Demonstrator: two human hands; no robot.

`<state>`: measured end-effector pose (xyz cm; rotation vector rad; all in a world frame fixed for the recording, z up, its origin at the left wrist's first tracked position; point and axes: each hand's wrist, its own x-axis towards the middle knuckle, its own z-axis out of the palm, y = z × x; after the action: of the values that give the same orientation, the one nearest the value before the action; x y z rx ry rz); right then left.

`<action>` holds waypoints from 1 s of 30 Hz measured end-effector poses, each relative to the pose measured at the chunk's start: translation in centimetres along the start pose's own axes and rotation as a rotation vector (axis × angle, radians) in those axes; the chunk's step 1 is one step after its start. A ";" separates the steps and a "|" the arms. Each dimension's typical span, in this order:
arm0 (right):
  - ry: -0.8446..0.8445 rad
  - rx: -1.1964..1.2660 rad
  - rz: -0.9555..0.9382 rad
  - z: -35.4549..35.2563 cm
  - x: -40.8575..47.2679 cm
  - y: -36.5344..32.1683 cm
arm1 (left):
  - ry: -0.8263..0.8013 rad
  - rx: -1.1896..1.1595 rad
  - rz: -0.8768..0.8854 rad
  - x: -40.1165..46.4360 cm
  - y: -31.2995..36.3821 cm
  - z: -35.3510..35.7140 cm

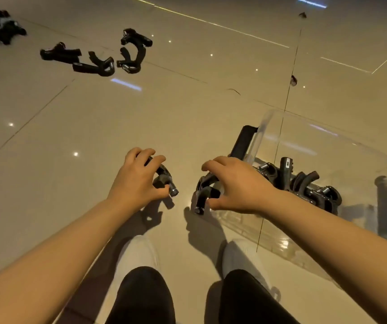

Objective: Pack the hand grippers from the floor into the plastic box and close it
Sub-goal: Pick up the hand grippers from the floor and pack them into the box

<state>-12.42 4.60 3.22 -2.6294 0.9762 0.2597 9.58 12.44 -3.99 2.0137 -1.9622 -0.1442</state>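
Note:
My left hand grips a black hand gripper above the floor, fingers curled over its top. My right hand holds another black hand gripper just left of the clear plastic box. Several hand grippers lie inside the box. A black latch handle stands on the box's left end. More hand grippers lie loose on the floor at the far left: one pair, another pair, and a further pair.
The floor is glossy beige tile with dark grout lines and light reflections. My two feet in white shoes and dark trouser legs show at the bottom. Small dark specks lie on the tile beyond the box.

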 end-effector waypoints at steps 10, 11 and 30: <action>0.217 -0.219 -0.187 4.5 -1.3 1.3 | -0.132 -0.007 -0.263 -4.1 -2.3 5.7; 0.233 -0.239 -0.192 4.5 -1.4 1.2 | -0.158 0.001 -0.298 -4.3 -2.4 5.8; 0.617 0.393 0.080 -0.1 -4.5 1.8 | -0.314 0.012 -0.437 -1.5 3.9 6.6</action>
<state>-16.99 6.00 4.16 -2.3290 1.1652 -0.6969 3.86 12.83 -9.28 2.5265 -1.6477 -0.5817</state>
